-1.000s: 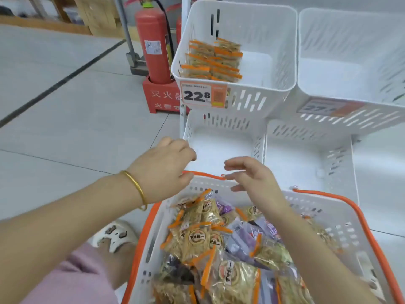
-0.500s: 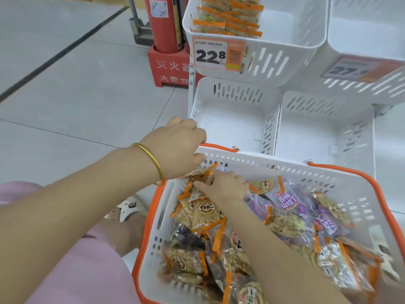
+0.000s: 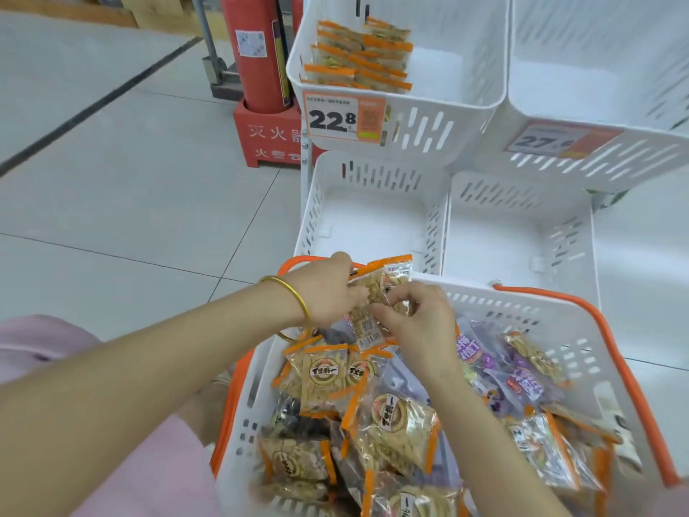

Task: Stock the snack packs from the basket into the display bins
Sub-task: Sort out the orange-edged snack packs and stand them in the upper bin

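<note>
**A:** What fills the most area?
**B:** The pale grey tiled floor (image 3: 130, 203). Next come four white slotted plastic display bins in two tiers: upper-left bin (image 3: 466, 50), upper-right bin (image 3: 596, 69), lower-left bin (image 3: 373, 225), lower-right bin (image 3: 514, 236). The lower pair show their white bottoms.

**A:** And nearest the camera?
**B:** The white plastic basket with orange rim and handles (image 3: 522, 311), just in front of the lower bins. It holds a heap of clear orange-edged snack packs (image 3: 395, 423), with purple snack packs (image 3: 522, 382) toward its right.

**A:** What stands left of the bins?
**B:** A red fire extinguisher (image 3: 257, 50) in a red floor stand (image 3: 268, 136).

**A:** What are the hands doing?
**B:** The left hand (image 3: 328, 292) and right hand (image 3: 417, 322) meet over the basket's far rim. The fingers of both are curled and clamped on one raised orange-edged pack (image 3: 384, 289), the left at its left edge, the right at its lower right.

**A:** Are any packs in a bin?
**B:** Yes, a stack of orange-edged packs (image 3: 361, 57) fills the left half of the upper-left bin.

**A:** What are the smallest items?
**B:** An orange-and-white price tag reading 22.8 (image 3: 335, 119) on that bin's front, and a gold bangle (image 3: 294, 292) on the left wrist.
</note>
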A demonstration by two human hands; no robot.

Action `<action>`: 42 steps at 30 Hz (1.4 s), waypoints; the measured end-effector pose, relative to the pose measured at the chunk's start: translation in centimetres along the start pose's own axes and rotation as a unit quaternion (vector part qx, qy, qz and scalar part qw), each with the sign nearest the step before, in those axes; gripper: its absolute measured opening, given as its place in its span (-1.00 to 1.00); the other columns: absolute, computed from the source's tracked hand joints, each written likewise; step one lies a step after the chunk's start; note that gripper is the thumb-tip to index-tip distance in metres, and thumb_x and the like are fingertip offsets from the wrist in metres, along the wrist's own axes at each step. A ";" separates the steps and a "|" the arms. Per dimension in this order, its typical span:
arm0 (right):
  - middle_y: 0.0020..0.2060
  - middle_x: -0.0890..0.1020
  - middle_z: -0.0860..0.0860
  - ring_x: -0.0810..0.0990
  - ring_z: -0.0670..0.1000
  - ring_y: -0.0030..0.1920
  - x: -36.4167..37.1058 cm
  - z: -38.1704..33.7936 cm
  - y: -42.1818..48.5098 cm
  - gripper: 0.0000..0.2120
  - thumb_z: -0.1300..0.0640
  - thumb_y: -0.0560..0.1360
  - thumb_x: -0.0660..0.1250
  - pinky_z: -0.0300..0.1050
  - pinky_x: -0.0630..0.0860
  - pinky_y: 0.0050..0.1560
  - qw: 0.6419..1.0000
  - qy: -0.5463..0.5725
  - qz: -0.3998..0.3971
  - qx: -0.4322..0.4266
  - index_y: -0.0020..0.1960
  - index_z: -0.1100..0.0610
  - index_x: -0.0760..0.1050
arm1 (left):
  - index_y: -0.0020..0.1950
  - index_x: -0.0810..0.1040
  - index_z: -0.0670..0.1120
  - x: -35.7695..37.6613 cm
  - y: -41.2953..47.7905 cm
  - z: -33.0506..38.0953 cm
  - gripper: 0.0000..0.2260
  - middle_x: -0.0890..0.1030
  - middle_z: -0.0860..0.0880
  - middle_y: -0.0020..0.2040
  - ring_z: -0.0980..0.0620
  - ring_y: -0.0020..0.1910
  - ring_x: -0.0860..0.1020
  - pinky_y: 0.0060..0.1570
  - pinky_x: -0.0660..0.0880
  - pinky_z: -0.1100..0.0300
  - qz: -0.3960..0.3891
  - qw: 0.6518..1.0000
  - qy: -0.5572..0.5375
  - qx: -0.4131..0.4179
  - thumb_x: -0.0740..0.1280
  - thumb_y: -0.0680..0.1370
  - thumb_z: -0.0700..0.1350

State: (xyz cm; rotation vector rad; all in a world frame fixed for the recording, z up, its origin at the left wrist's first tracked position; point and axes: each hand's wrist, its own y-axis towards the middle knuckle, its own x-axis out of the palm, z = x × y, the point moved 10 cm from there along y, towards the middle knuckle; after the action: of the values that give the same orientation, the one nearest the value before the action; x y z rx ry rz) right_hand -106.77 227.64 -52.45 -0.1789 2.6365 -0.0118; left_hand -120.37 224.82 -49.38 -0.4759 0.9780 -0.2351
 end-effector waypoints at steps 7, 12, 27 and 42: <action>-0.05 0.47 -0.02 0.46 -0.23 -0.04 -3.8 -3.3 -2.0 -0.87 -0.02 0.39 0.40 -0.44 0.34 -0.04 0.988 0.140 -0.001 -0.067 -0.18 0.00 0.50 | 0.29 0.28 -0.19 2.2 0.4 3.4 -0.54 0.56 -0.14 -0.34 -0.03 -0.39 0.57 -0.27 0.56 0.08 -0.032 0.892 -0.450 -0.016 0.29 0.55 0.07; -0.15 0.50 0.00 0.46 -0.01 -0.21 -6.0 -1.4 -1.6 -0.83 0.23 0.47 0.38 -0.17 0.38 -0.23 0.970 0.237 0.055 -0.023 -0.11 0.02 0.42 | -0.09 0.44 -0.14 1.3 0.2 4.3 -0.86 0.56 -0.10 -0.31 0.09 -0.47 0.56 -0.48 0.52 0.23 -0.032 0.869 -0.493 -0.003 0.28 0.53 -0.37; -0.07 0.60 0.16 0.57 0.16 -0.06 -5.6 1.9 -0.7 -0.89 0.19 0.51 0.34 0.15 0.51 -0.05 0.899 0.420 0.047 0.117 0.03 0.18 0.51 | 0.22 0.41 -0.17 0.7 1.0 3.6 -0.60 0.61 -0.09 -0.15 0.09 -0.37 0.60 -0.48 0.47 0.29 -0.035 0.885 -0.464 0.010 0.37 0.44 -0.41; -0.10 0.56 0.15 0.55 0.13 -0.09 -3.5 -0.4 -0.4 -0.77 0.07 0.38 0.48 0.21 0.51 0.07 0.902 0.408 0.052 0.132 -0.07 0.14 0.52 | 0.26 0.37 -0.08 0.0 0.9 5.2 -0.38 0.59 -0.13 -0.02 -0.01 -0.13 0.62 -0.09 0.59 0.16 0.005 0.881 -0.462 0.102 0.53 0.29 -0.33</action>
State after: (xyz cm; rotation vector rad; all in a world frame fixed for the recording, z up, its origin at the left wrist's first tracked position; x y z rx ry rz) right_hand -103.85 227.72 -50.38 0.0877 3.4302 -0.5102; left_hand -116.01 227.10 -47.40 -0.3245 0.0138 -0.0742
